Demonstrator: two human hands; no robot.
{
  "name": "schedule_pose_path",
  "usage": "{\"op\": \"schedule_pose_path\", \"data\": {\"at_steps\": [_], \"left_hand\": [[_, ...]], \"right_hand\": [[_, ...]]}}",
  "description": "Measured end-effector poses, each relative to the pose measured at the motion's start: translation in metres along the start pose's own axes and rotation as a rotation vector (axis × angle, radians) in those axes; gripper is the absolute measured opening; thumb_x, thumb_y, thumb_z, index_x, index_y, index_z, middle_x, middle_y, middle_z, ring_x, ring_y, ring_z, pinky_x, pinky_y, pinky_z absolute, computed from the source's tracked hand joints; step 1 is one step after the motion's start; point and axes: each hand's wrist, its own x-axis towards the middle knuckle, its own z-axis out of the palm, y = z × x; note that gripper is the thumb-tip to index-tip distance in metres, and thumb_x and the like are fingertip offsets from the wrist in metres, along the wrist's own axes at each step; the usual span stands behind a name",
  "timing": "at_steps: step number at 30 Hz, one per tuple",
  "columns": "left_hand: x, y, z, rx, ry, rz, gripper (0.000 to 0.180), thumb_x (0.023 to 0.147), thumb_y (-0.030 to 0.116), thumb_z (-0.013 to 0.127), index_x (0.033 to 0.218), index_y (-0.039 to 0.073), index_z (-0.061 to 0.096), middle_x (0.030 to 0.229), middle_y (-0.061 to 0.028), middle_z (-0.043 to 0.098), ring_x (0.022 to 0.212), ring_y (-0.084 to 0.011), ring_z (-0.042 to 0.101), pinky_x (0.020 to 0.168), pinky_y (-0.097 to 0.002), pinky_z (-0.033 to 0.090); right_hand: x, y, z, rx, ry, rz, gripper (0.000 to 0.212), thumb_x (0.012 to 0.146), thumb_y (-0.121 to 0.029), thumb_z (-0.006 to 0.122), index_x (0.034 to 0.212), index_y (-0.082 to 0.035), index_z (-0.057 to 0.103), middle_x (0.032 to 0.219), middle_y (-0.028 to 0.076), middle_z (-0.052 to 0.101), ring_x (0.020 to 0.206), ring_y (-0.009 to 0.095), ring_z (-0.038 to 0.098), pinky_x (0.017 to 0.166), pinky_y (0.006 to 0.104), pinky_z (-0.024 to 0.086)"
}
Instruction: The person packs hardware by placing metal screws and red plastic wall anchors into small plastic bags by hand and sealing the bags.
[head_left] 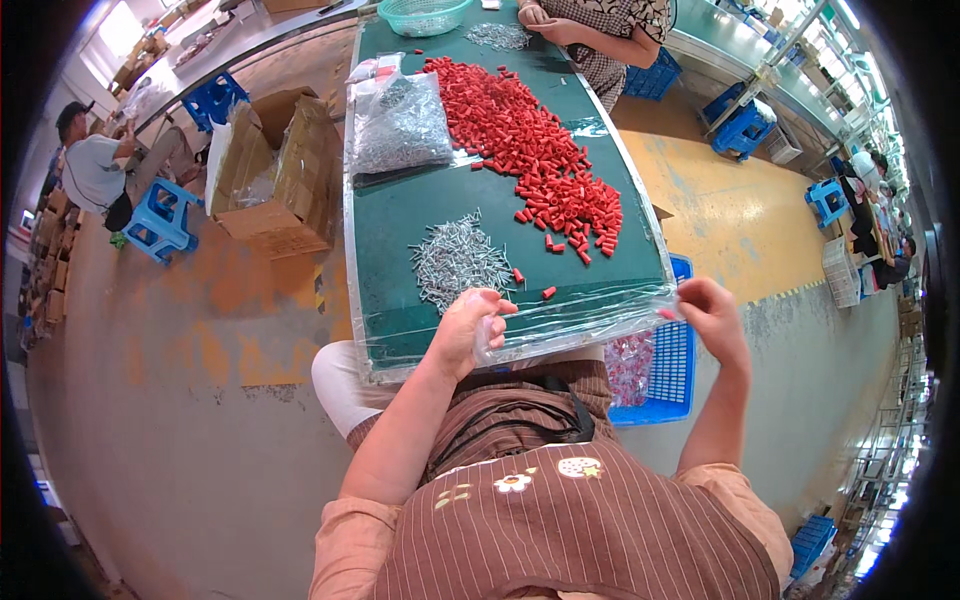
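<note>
A strip of clear plastic bag (590, 318) is stretched between my two hands over the near edge of the green table. My left hand (465, 335) is closed on its left end, and my right hand (712, 310) pinches the right end. A small red spot shows at my right fingertips; I cannot tell what it is. Just beyond my left hand lies a heap of silver screws (458, 262). Two loose red plastic sleeves (548, 293) lie beside it. Farther off spreads a long pile of red sleeves (540, 150).
A clear bag full of screws (402, 125) rests on the table's left side. Below the right edge, a blue basket (672, 375) holds small clear packets. A cardboard box (285, 190) stands left. At the far end, a co-worker's hands (550, 25) are near more screws and a green basket (425, 15).
</note>
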Motion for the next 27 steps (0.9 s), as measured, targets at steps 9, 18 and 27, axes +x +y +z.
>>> {"op": "schedule_pose_path", "data": {"at_steps": [9,18,27], "left_hand": [[0.003,-0.014,0.002,0.168,-0.018,0.019,0.022,0.091,0.009,0.054,0.110,-0.001,0.055,0.094,-0.0106,0.059,0.076,-0.0131,0.057,0.065,-0.0304,0.054],[-0.011,-0.011,0.014,0.146,-0.021,0.052,0.038,0.093,0.015,0.057,0.127,0.000,0.049,0.081,-0.0029,0.058,0.057,-0.0077,0.049,0.044,-0.0196,0.037],[-0.012,-0.017,0.014,0.173,-0.038,0.141,0.042,0.093,0.022,0.059,0.130,0.004,0.047,0.069,0.0047,0.048,0.050,-0.0034,0.037,0.041,-0.0186,0.025]], "right_hand": [[-0.002,-0.003,0.035,-0.199,0.109,-0.163,0.011,0.083,-0.004,0.062,0.093,0.001,0.063,0.079,0.005,0.064,0.072,0.011,0.059,0.066,0.0248,0.048],[0.014,-0.011,0.146,-0.001,-0.255,-0.219,0.016,0.083,-0.010,0.064,0.096,-0.001,0.064,0.087,0.011,0.061,0.079,0.018,0.060,0.070,0.0295,0.048],[0.018,-0.005,0.192,0.117,-0.290,-0.152,0.016,0.085,-0.014,0.063,0.094,-0.001,0.064,0.087,0.009,0.060,0.081,0.016,0.060,0.071,0.0292,0.048]]}}
